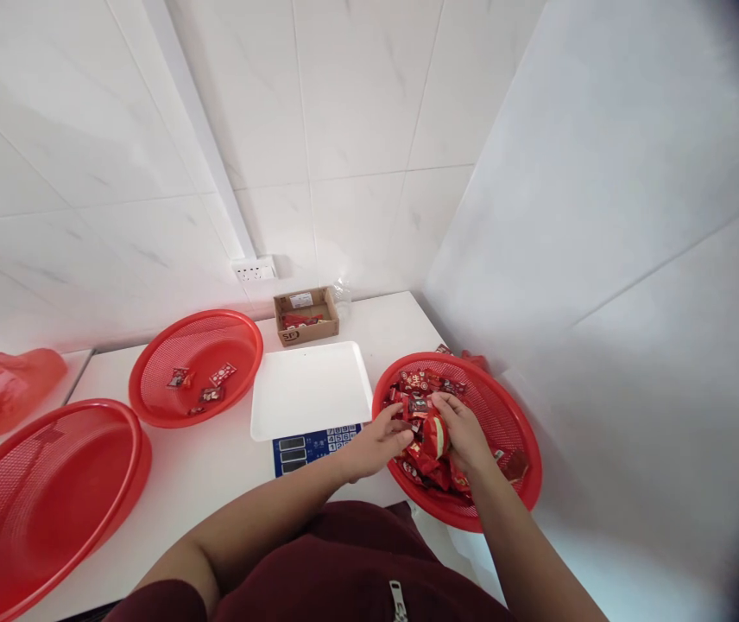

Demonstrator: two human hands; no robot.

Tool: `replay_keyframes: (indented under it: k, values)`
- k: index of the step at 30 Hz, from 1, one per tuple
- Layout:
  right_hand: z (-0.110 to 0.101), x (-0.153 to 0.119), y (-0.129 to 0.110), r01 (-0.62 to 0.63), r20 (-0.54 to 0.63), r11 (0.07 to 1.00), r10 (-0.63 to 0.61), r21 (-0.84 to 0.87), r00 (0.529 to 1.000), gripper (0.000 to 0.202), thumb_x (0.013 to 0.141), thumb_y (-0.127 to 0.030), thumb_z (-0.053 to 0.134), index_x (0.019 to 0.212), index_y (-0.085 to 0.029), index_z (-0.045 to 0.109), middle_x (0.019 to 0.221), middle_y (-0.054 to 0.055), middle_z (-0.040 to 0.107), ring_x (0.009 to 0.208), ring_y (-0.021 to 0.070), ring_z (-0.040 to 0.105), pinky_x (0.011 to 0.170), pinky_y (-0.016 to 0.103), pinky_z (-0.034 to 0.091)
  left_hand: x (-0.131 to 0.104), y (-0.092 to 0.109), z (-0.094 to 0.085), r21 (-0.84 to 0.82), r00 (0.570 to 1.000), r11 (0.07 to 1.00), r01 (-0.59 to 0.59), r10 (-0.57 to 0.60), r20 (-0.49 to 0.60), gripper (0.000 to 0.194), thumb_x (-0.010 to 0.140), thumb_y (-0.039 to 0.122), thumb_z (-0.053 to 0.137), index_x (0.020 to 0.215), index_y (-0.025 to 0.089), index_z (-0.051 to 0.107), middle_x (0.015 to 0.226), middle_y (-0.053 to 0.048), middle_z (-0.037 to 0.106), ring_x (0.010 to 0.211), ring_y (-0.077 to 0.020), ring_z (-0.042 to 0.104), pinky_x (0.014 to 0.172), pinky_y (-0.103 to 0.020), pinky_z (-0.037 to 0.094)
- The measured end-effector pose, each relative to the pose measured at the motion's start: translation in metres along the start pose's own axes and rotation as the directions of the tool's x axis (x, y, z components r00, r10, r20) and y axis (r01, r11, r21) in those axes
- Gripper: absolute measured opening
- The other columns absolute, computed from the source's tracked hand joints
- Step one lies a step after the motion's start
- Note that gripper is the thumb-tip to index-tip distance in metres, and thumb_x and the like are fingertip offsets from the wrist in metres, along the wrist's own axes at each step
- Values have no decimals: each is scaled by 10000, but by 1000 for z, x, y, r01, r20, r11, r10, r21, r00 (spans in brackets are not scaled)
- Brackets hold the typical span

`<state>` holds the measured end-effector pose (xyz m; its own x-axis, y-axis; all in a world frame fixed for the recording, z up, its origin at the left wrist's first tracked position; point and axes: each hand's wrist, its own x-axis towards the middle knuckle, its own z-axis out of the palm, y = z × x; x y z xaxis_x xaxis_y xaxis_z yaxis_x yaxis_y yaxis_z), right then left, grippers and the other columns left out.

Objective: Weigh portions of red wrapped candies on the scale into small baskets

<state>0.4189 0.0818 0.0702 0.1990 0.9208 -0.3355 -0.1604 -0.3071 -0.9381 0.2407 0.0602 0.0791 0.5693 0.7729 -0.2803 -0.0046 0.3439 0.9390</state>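
Note:
Both of my hands are over the right red basket [528, 432], which holds a pile of small red wrapped packets [427, 471]. My right hand [464, 429] has its fingers closed round a red packet with a cream band [436, 434]. On the left side of the pile, my left hand [379, 441] has its fingers apart and bent near the packets, with nothing visibly gripped. Left of the basket stands a scale with a bare white tray [311, 389] and a blue keypad panel [314, 447], partly covered by my left forearm.
A cardboard box [306, 317] with red packets sits behind the scale, beside clear plastic [342, 298]. A red basket [196, 367] with a few packets, another red basket [52, 510] and a red plastic bag [7, 393] are at the left. Tiled walls rise behind and right.

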Motion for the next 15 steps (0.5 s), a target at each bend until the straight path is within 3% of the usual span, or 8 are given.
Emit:
replay_keyframes:
  k: [2, 5, 9, 15]
  values:
    - [14, -12, -5, -27, 46, 997, 24, 73, 999, 323, 630, -492, 714, 778, -231, 593, 683, -34, 646, 602, 149, 568, 583, 268, 481, 0, 8, 3, -264, 993, 958, 113, -118, -5, 676, 814, 521, 556, 1386, 284, 285, 1327, -121, 468, 1079, -219, 560, 859, -396, 493]
    - [30, -26, -8, -80, 106, 987, 66, 137, 992, 296, 625, -467, 738, 746, -237, 596, 647, -52, 628, 568, 126, 543, 557, 249, 467, -3, 13, 1, -465, 971, 860, 211, -238, 2, 535, 799, 550, 560, 1242, 275, 437, 1123, -68, 566, 799, -139, 615, 707, -328, 516]
    - [41, -35, -8, -135, 144, 974, 109, 182, 983, 288, 603, -441, 764, 726, -229, 612, 608, -53, 604, 551, 118, 534, 544, 239, 462, -7, 8, -7, -554, 961, 812, 183, -266, -73, 361, 753, 458, 664, 985, 214, 531, 862, -8, 604, 685, -111, 606, 681, -285, 498]
    - [47, -34, -1, -165, 157, 958, 130, 233, 979, 278, 584, -417, 777, 694, -216, 619, 640, -30, 636, 578, 138, 578, 581, 272, 501, -16, 2, -24, -540, 957, 840, 57, -201, -211, 294, 724, 373, 713, 780, 171, 508, 796, -12, 625, 706, -125, 628, 666, -244, 490]
